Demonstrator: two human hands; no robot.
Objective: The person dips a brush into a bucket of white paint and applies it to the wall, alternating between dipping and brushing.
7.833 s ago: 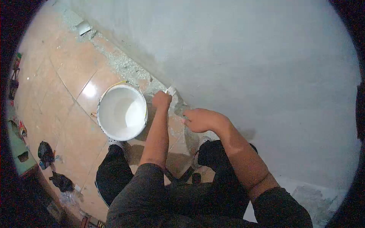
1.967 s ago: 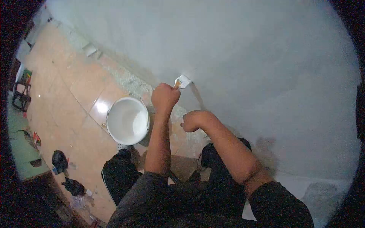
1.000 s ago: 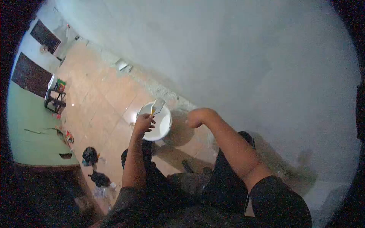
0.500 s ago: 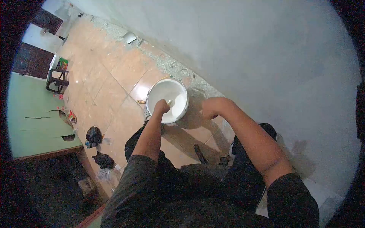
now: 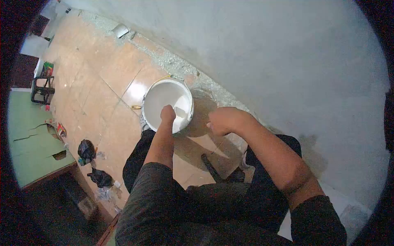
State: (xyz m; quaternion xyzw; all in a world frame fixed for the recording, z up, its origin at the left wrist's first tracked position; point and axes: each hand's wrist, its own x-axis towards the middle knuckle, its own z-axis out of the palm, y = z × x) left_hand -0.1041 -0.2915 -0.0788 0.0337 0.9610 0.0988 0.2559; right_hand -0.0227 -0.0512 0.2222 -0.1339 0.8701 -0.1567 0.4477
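A white bucket (image 5: 190, 117) with whitish material inside stands on the tiled floor in front of me. My left hand (image 5: 168, 113) is over its opening, fingers wrapped round the handle of a small scraper-like tool (image 5: 179, 112) whose pale blade points right inside the bucket. To the right of the bucket, apart from it, my right hand (image 5: 221, 121) hangs in the air with its fingers curled. Something small and pale shows at its fingertips, too small to name. A tool with a yellowish handle (image 5: 136, 107) lies at the bucket's left side.
A grey wall (image 5: 287, 61) runs along the right, with rubble (image 5: 176, 63) at its foot and a metal piece (image 5: 120, 30) farther off. Black plastic bags (image 5: 87, 151) lie on the left. A dark stool (image 5: 42, 90) stands at the far left.
The view has shifted, so the bucket and floor items appear farther left. My left hand has moved slightly within the bucket opening, and the tool's blade now shows more clearly.
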